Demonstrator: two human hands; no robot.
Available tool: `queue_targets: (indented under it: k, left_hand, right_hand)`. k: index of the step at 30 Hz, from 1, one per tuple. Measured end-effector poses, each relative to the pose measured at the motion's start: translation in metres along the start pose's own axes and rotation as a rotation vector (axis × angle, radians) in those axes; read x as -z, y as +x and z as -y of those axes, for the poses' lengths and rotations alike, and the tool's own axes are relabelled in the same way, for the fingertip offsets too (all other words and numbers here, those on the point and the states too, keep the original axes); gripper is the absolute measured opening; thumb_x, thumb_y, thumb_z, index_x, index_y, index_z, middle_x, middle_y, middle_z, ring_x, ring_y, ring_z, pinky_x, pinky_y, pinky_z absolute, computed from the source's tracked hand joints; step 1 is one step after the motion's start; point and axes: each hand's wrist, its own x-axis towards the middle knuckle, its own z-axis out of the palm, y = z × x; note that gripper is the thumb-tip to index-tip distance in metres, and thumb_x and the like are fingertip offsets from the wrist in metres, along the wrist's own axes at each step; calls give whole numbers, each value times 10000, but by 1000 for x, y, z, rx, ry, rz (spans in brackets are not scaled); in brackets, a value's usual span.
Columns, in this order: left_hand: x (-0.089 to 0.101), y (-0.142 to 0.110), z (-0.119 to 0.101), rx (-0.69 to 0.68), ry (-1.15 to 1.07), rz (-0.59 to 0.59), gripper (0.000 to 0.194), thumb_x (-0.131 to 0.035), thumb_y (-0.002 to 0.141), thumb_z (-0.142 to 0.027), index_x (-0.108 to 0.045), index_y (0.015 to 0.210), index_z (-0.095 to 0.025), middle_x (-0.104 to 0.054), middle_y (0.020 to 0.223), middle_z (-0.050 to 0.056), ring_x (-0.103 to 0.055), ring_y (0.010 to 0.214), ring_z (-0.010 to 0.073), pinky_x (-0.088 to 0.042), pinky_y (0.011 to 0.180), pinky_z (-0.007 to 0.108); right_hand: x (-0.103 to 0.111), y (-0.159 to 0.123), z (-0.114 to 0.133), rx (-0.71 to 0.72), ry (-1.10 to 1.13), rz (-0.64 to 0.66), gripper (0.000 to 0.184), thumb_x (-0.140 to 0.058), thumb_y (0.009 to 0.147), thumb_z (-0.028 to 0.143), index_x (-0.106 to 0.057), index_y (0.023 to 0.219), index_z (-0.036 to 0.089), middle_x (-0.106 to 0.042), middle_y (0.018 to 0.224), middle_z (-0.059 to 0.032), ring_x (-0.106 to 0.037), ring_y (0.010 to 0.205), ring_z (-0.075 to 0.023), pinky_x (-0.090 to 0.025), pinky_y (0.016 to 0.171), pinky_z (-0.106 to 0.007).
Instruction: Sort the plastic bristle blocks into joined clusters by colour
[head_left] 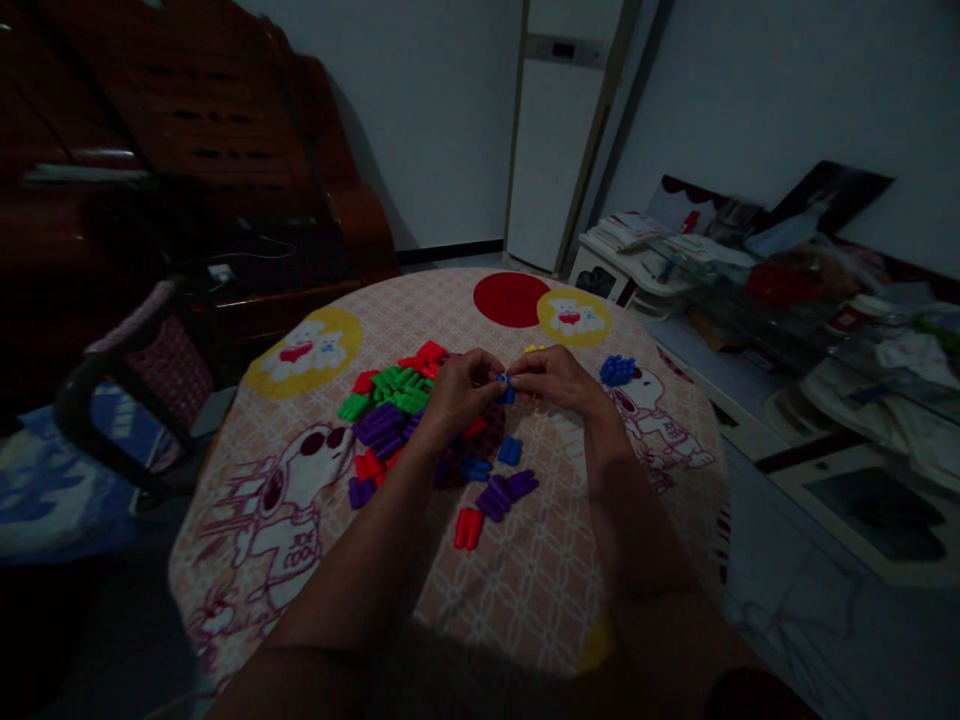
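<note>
Above the middle of the round table, my left hand (465,388) and my right hand (555,378) meet at the fingertips. Between them is a small blue plastic piece (506,391), pinched by both hands; its exact kind is too dark to make out. Left of and partly behind my left hand lies a heap of similar pieces, with green pieces (397,390), purple pieces (381,428) and red pieces (426,356). Nearer to me lie a loose blue piece (511,450), purple pieces (501,495) and a red piece (469,529). Yellow ones show slightly behind my right hand.
A cluster of blue pieces (617,370) sits right of my right hand. The patterned tablecloth (517,600) covers the table. At left stand a chair (161,360) and a wooden sofa (225,150); at right is a cluttered low cabinet (750,400).
</note>
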Motion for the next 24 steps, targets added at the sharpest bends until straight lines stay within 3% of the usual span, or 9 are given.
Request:
queue_targets:
  k: [4, 6, 8, 12, 14, 18, 24]
  left_hand:
    - [-4, 0, 1, -8, -38, 11, 240, -713, 711, -306, -662, 903, -171, -687, 777, 11, -632, 698, 149, -500, 636, 257]
    - [-5, 1, 3, -17, -48, -2, 259, -694, 744, -324, -674, 951, -169, -691, 791, 18, -642, 717, 154, -509, 648, 260]
    - [-4, 1, 6, -27, -43, -27, 270, -667, 779, -331, -685, 994, -168, -690, 796, 21, -646, 726, 156, -515, 652, 262]
    - [-1, 2, 9, -28, -31, -46, 224, -651, 802, -325, -696, 950, -163, -691, 775, 25, -640, 699, 154, -513, 626, 261]
    - [1, 2, 9, -16, -40, -29, 204, -652, 803, -326, -694, 917, -162, -694, 759, 25, -634, 672, 149, -509, 613, 259]
    - [4, 2, 10, 16, -57, -7, 209, -643, 801, -332, -692, 899, -154, -703, 741, 31, -638, 645, 151, -512, 607, 263]
    - [9, 2, 12, 20, 13, 26, 225, -616, 791, -293, -703, 927, -138, -703, 737, 26, -635, 639, 148, -496, 600, 248]
  right_hand:
    - [2, -2, 2, -11, 60, 21, 154, -715, 739, 313, -731, 765, 163, -637, 551, 24, -571, 473, -104, -440, 455, -195]
    - [11, -4, -2, -43, 52, -60, 153, -726, 719, 310, -722, 750, 161, -645, 549, 14, -580, 466, -113, -449, 452, -203]
    - [26, -8, -12, -76, 11, -268, 160, -728, 703, 303, -715, 753, 151, -649, 553, 6, -581, 454, -119, -451, 448, -212]
    - [66, -19, -47, -195, -185, -809, 153, -691, 712, 284, -707, 767, 142, -672, 596, -20, -592, 461, -137, -455, 457, -236]
    - [80, -23, -65, -282, -302, -926, 124, -667, 713, 253, -710, 745, 140, -680, 597, -39, -611, 480, -157, -475, 485, -257]
    - [88, -25, -85, -351, -538, -927, 112, -664, 730, 218, -741, 748, 138, -740, 700, -101, -701, 653, -216, -541, 640, -309]
    - [74, -22, -84, -487, -845, -875, 163, -675, 784, 245, -795, 862, 167, -783, 939, -133, -726, 914, -264, -548, 824, -345]
